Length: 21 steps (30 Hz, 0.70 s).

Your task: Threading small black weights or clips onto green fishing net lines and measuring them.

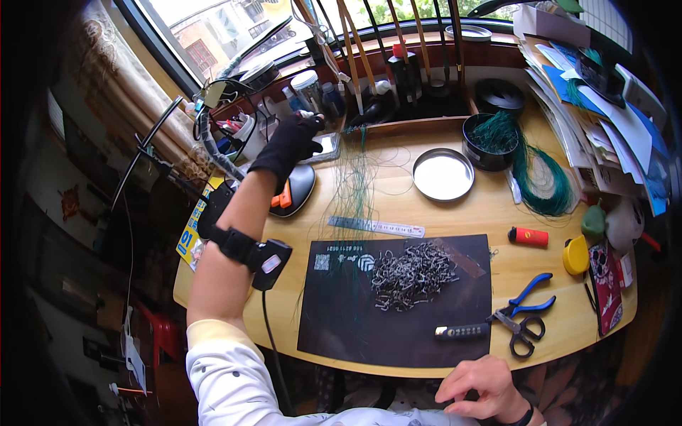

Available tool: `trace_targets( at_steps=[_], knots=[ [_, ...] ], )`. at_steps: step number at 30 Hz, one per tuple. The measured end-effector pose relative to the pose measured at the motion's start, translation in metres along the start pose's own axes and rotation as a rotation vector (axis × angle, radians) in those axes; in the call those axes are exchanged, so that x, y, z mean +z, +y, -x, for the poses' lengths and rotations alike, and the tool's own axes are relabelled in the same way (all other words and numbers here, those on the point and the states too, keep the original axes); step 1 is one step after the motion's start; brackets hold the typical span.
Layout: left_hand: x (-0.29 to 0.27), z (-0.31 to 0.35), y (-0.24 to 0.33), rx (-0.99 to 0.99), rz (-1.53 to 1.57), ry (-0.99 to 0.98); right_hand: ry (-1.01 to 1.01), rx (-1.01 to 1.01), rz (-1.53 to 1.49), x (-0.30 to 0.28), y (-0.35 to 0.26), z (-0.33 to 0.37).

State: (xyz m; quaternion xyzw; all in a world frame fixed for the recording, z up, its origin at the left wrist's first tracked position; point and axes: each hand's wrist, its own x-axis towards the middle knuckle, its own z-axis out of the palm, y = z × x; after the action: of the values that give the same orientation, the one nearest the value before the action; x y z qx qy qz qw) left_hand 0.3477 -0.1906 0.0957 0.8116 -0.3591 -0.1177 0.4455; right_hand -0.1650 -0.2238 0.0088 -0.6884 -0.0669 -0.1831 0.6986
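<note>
My left hand (290,145), in a black glove with bare fingertips, reaches to the back left beside small jars and a flat clear box (327,146). Its thumb stands apart from the fingers, and I see nothing held. Bare and loosely bent, my right hand (482,389) hovers at the table's front edge, with a gap between thumb and forefinger. Long green threads (355,177) hang from the back ledge across the table onto a dark mat (334,319). On that mat lie a heap of small dark metal hooks (412,275) and a short black-handled tool (462,331).
Blue-handled pliers (526,302), black scissors (522,336), a red lighter (528,236) and a yellow tape measure (575,254) lie right. A ruler (376,226), round lid (443,175), bowl of green thread (490,142) and stacked papers (597,113) stand farther back.
</note>
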Motion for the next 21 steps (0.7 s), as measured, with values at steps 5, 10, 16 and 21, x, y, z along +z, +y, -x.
trace_targets(
  at_steps=[5, 10, 16, 21],
  knots=[
    [0.038, -0.045, -0.007, -0.153, -0.131, 0.031, -0.061, -0.101, 0.183, 0.002, -0.003, -0.009],
    [0.058, -0.045, 0.008, -0.153, -0.356, 0.096, -0.109, -0.11, 0.171, -0.002, -0.001, -0.012],
    [0.079, -0.032, 0.017, 0.008, -0.521, 0.219, -0.132, -0.13, 0.181, -0.005, 0.0, -0.011],
    [0.092, -0.03, 0.02, 0.015, -0.768, 0.168, -0.148, -0.177, 0.222, -0.005, 0.003, -0.008]
  ],
)
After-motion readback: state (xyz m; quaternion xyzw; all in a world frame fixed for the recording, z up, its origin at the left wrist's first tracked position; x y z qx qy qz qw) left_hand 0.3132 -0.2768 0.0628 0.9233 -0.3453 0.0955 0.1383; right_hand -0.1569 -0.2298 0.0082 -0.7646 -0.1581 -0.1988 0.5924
